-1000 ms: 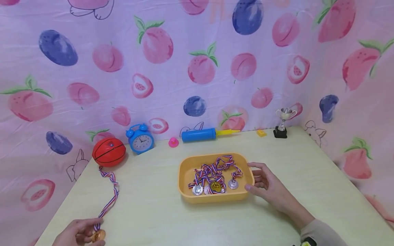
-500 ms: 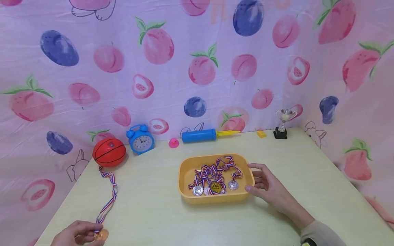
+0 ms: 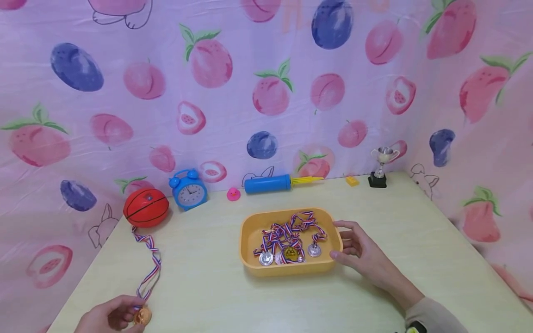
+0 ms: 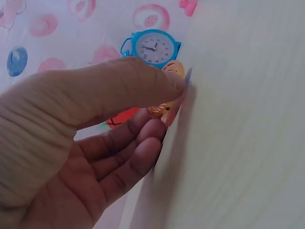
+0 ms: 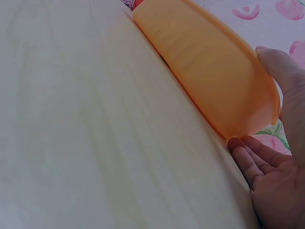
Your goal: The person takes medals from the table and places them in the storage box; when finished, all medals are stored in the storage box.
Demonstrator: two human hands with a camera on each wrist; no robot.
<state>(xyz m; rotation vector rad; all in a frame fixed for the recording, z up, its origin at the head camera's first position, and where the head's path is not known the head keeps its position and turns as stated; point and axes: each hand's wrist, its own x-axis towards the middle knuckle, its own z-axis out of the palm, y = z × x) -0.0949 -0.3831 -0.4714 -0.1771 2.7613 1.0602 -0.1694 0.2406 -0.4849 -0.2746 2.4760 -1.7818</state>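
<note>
In the head view my left hand (image 3: 109, 316) pinches a bronze-coloured medal (image 3: 143, 316) low over the table at the front left. Thumb and fingertips hold the medal (image 4: 159, 110) in the left wrist view, where the thumb covers part of it. Its red, white and blue ribbon (image 3: 155, 259) trails back to a small red basketball (image 3: 146, 208). At mid-table, a yellow-orange tray (image 3: 287, 269) contains several silver and gold medals with tangled ribbons. My right hand (image 3: 366, 256) holds the tray's right end, thumb at the rim (image 5: 267, 90) and fingertips against the lower wall.
Along the back stand a blue alarm clock (image 3: 189, 190), a pink rubber duck (image 3: 233, 194), a blue hand pump (image 3: 268, 184) with a yellow nozzle, a small yellow block (image 3: 352, 181) and a silver trophy cup (image 3: 381, 166). A fruit-print cloth (image 3: 233, 138) hangs behind the table.
My left hand has shifted slightly right with the medal, and the ribbon's curve has swung a little. The right hand and the tray stay in place.
</note>
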